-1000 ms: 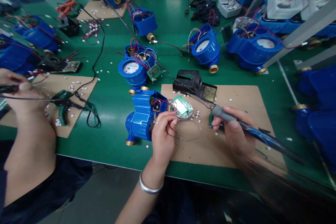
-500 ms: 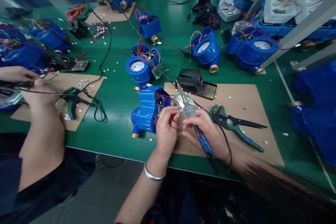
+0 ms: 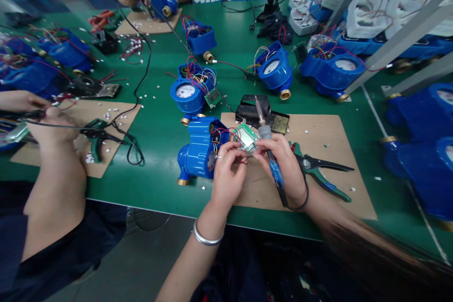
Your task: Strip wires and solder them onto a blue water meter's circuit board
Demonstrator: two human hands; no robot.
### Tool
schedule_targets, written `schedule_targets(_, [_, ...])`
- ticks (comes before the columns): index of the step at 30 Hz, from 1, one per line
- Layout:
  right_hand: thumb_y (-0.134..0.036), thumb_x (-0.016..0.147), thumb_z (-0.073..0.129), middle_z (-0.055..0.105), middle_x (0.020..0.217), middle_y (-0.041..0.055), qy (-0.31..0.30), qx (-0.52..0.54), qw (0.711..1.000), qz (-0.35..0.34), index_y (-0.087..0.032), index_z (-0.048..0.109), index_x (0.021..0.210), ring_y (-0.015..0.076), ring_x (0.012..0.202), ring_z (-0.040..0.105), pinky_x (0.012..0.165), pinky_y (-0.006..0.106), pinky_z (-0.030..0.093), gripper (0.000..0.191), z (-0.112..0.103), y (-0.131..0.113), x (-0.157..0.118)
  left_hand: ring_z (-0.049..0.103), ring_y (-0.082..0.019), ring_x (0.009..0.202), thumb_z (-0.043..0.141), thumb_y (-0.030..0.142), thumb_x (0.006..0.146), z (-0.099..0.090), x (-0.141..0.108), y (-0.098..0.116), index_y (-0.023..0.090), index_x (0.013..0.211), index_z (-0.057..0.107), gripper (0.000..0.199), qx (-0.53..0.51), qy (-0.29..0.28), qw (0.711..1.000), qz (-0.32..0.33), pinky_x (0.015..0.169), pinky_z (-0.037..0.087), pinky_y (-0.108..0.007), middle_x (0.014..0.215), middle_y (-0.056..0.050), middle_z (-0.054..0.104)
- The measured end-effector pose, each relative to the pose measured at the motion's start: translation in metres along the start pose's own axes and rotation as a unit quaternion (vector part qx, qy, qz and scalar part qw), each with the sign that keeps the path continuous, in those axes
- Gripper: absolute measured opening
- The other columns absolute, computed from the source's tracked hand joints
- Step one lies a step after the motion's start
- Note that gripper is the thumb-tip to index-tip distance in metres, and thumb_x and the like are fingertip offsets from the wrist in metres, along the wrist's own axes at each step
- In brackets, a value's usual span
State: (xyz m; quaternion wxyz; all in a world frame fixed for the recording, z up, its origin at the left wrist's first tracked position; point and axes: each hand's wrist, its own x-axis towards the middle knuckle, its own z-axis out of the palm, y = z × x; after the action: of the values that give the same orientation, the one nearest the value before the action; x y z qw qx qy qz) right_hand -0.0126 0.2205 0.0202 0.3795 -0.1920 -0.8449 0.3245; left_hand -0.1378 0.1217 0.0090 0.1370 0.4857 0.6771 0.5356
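Note:
A small green circuit board (image 3: 247, 136) with a pale display is held between my two hands. My left hand (image 3: 228, 167) pinches its lower left edge, with thin red wires by the fingers. My right hand (image 3: 285, 165) is closed round a soldering iron (image 3: 275, 172), its tip pointing up and away, while the thumb and fingertip touch the board's right edge. Wires run from the board into the open top of a blue water meter (image 3: 200, 146), lying on its side left of my left hand. Part of the board's lower edge is hidden by my fingers.
A cardboard mat (image 3: 318, 127) carries green-handled wire strippers (image 3: 322, 170) on the right. Behind my hands stands a black soldering stand (image 3: 252, 107). More blue meters (image 3: 274, 68) lie beyond. A co-worker's hands (image 3: 49, 120) are busy on the left; another person sits opposite.
The soldering iron has tilted away from the board and now points up. My right fingers have come to the board's edge, and its display now shows more fully.

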Motion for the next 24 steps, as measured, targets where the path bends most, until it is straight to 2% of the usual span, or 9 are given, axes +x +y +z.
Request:
schedule_targets(5, [-0.013, 0.089, 0.052, 0.048, 0.104, 0.0059, -0.01, -0.005, 1.0, -0.004, -0.026, 0.053, 0.118, 0.0159, 0.088, 0.057, 0.081, 0.033, 0.052, 0.032, 0.003, 0.006, -0.002, 0.049, -0.022, 0.113, 0.058, 0.006, 0.077, 0.002, -0.002, 0.002, 0.018, 0.084, 0.054, 0.014, 0.015, -0.025, 0.999, 0.015, 0.097, 0.042, -0.041, 0.111, -0.008, 0.051])
schedule_targets(9, [-0.013, 0.089, 0.051, 0.05, 0.103, 0.0058, -0.011, -0.013, 1.0, 0.001, -0.027, 0.053, 0.118, 0.0165, 0.089, 0.058, 0.081, 0.034, 0.052, 0.032, 0.003, 0.005, -0.001, 0.052, -0.02, 0.108, 0.058, 0.01, 0.082, 0.002, -0.001, 0.001, 0.018, 0.084, 0.057, 0.009, 0.01, -0.008, 1.0, 0.007, 0.094, 0.044, -0.04, 0.11, -0.007, 0.053])
schedule_targets(15, [-0.013, 0.089, 0.052, 0.053, 0.102, 0.0062, -0.005, -0.016, 1.0, -0.01, -0.026, 0.055, 0.116, 0.0183, 0.093, 0.058, 0.083, 0.034, 0.051, 0.03, 0.001, 0.001, 0.001, 0.054, -0.018, 0.105, 0.058, 0.009, 0.083, 0.003, 0.0, 0.001, 0.019, 0.088, 0.062, 0.012, -0.001, 0.014, 1.0, 0.004, 0.093, 0.045, -0.038, 0.107, -0.006, 0.057])
schedule_targets(20, [-0.013, 0.084, 0.058, 0.058, 0.1, 0.006, 0.045, -0.017, 0.998, -0.034, -0.026, 0.057, 0.113, 0.0208, 0.097, 0.058, 0.084, 0.037, 0.05, 0.032, -0.013, 0.0, 0.0, 0.056, -0.016, 0.101, 0.058, 0.003, 0.082, 0.008, 0.001, 0.004, 0.018, 0.083, 0.06, 0.014, 0.014, 0.067, 0.998, -0.004, 0.091, 0.045, -0.036, 0.102, -0.004, 0.061])
schedule_targets(24, [-0.012, 0.083, 0.059, 0.062, 0.096, 0.005, 0.068, 0.005, 0.997, -0.033, -0.029, 0.059, 0.115, 0.0213, 0.092, 0.059, 0.081, 0.04, 0.051, 0.036, -0.029, 0.003, -0.002, 0.057, -0.017, 0.097, 0.059, 0.008, 0.083, 0.013, 0.004, 0.005, 0.017, 0.081, 0.058, 0.01, 0.041, 0.08, 0.996, -0.008, 0.087, 0.045, -0.036, 0.098, -0.005, 0.062])
